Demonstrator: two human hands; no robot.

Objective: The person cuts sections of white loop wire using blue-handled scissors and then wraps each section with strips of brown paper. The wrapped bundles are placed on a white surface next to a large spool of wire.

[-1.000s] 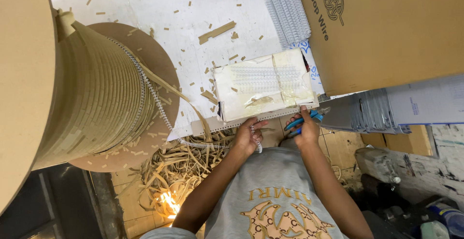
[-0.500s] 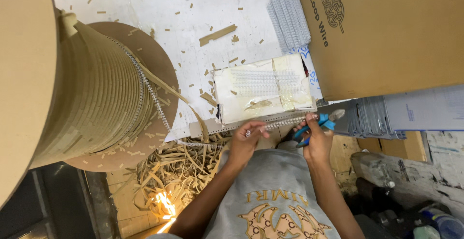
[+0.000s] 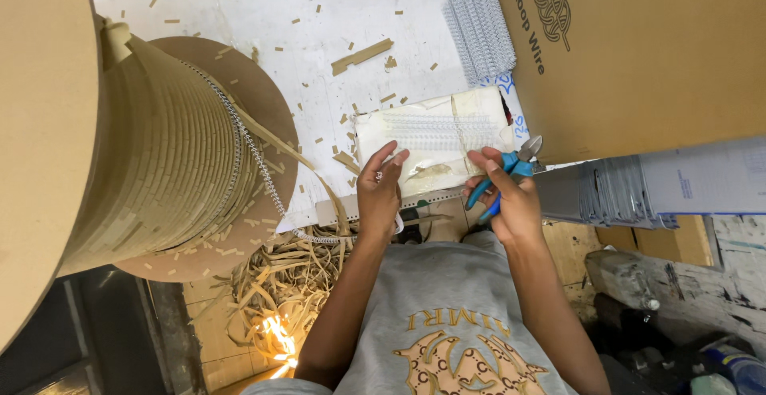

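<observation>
Left hand (image 3: 379, 191) pinches a wire strand (image 3: 263, 173) running off the spool (image 3: 152, 156), fingers closed on it at the near edge of the white block (image 3: 435, 136). Right hand (image 3: 507, 195) grips blue-handled cutters (image 3: 507, 173) (jaws slightly parted, tip pointing up-right), just right of the block. Cut wire coils (image 3: 479, 24) lie on the table (image 3: 263, 4) beside a cardboard box (image 3: 638, 44).

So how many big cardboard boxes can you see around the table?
1: a large brown cardboard box at the upper right of the white table, just beyond the right hand holding blue-handled cutters. More may sit out of view.
</observation>
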